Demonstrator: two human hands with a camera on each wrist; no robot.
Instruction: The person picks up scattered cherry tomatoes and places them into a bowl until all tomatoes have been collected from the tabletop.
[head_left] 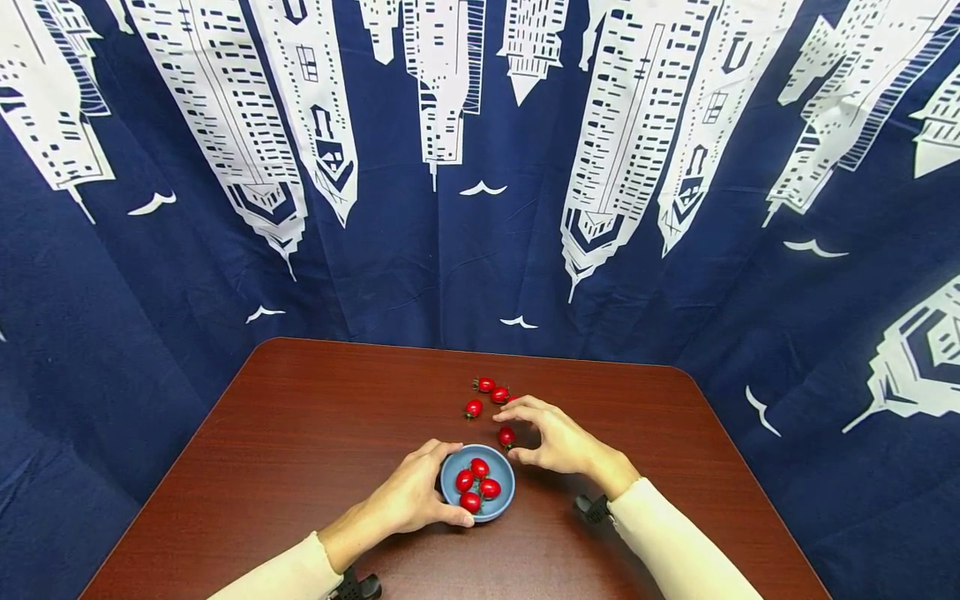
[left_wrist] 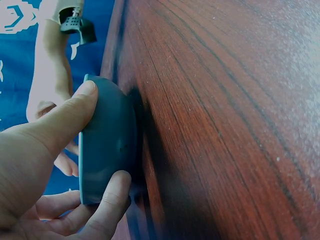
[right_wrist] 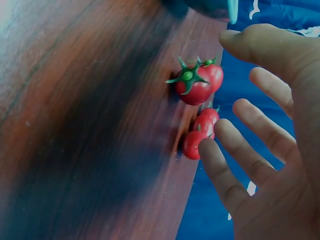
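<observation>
A small blue bowl (head_left: 507, 505) stands on the table with several cherry tomatoes (head_left: 490, 488) in it. My left hand (head_left: 412, 492) grips the bowl from its left side, thumb at the near rim and fingers round the far side; the left wrist view shows fingertips against the bowl's outer wall (left_wrist: 110, 135). Just right of the bowl, my right hand (head_left: 558, 437) hovers with thumb and fingers spread apart, nothing between them. A single cherry tomato (head_left: 506, 436) lies by its fingertips; in the right wrist view a tomato (right_wrist: 192, 87) with a green stem sits beyond the hand, apart from it.
Farther back lie more cherry tomatoes, among them one on the left (head_left: 473, 408) and one at the back (head_left: 486, 385); another is partly hidden by the right hand's fingers. The brown wooden table (head_left: 315, 417) ends at a blue curtain (head_left: 405, 275) with white buildings.
</observation>
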